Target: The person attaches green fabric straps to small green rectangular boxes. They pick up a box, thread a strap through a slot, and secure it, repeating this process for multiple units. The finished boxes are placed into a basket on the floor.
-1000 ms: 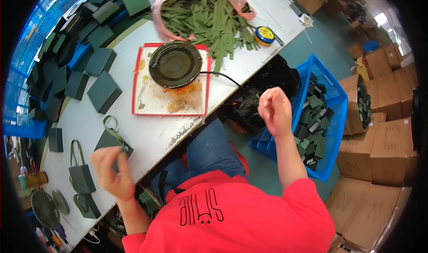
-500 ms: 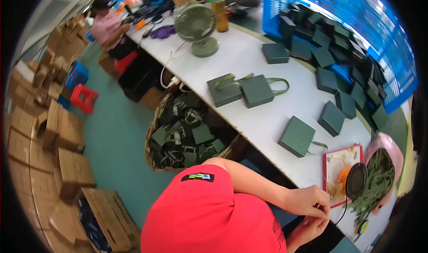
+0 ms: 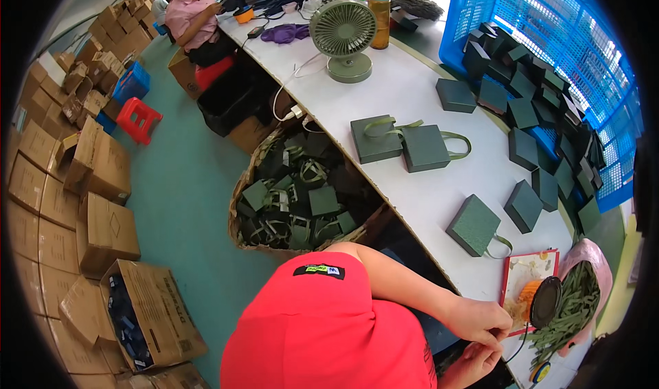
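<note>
My left hand (image 3: 480, 320) is closed in a pinch at the table's near edge. Just below it, my right hand (image 3: 475, 366) is closed too, its fingertips meeting the left ones. Whatever they hold is too small or hidden to make out. Beside them lies a red-edged board (image 3: 506, 289) bearing an orange round object (image 3: 527, 291) and a black disc (image 3: 546, 302) with a cord. Green ribbon strips (image 3: 574, 307) spill from a pink bag (image 3: 602, 272). A dark green box (image 3: 473, 226) with a ribbon loop lies farther up the table.
Two ribboned boxes (image 3: 425, 147) lie mid-table, near a green fan (image 3: 343, 36) and an amber bottle (image 3: 379, 18). A blue crate (image 3: 467, 12) spills green boxes at right. Below the table edge stands a carton (image 3: 240, 214) of green boxes. Another person (image 3: 194, 18) sits far left.
The view has shifted a little, so the table things sit differently in the picture. My two hands stay together by the board, fingers still pinched.
</note>
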`<action>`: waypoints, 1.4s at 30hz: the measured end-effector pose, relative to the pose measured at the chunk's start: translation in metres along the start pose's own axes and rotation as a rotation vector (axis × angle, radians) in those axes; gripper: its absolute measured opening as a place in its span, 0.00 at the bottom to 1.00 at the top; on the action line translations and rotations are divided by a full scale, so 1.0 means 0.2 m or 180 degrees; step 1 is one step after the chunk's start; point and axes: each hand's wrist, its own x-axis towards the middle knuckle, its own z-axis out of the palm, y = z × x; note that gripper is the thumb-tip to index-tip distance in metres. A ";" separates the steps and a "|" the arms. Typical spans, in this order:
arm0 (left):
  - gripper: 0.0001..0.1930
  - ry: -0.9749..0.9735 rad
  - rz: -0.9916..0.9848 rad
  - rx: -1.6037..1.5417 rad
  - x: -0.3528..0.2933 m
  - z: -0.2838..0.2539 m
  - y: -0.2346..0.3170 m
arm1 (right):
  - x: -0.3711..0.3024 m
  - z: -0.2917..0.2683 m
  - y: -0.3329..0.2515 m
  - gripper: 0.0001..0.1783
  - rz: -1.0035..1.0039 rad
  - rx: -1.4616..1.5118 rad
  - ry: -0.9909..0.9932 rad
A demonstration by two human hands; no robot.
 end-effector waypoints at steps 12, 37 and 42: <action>0.06 -0.0046 -0.0076 -0.0167 0.00 -0.01 0.04 | 0.01 -0.07 -0.01 0.08 0.0003 -0.0143 0.0031; 0.09 0.0074 -0.0041 -0.1052 -0.02 0.04 0.03 | -0.01 -0.08 -0.06 0.16 0.1281 0.2238 -0.0636; 0.10 0.0167 -0.0332 -0.0598 -0.03 0.01 0.01 | 0.07 -0.13 -0.04 0.10 0.0329 0.1437 0.0047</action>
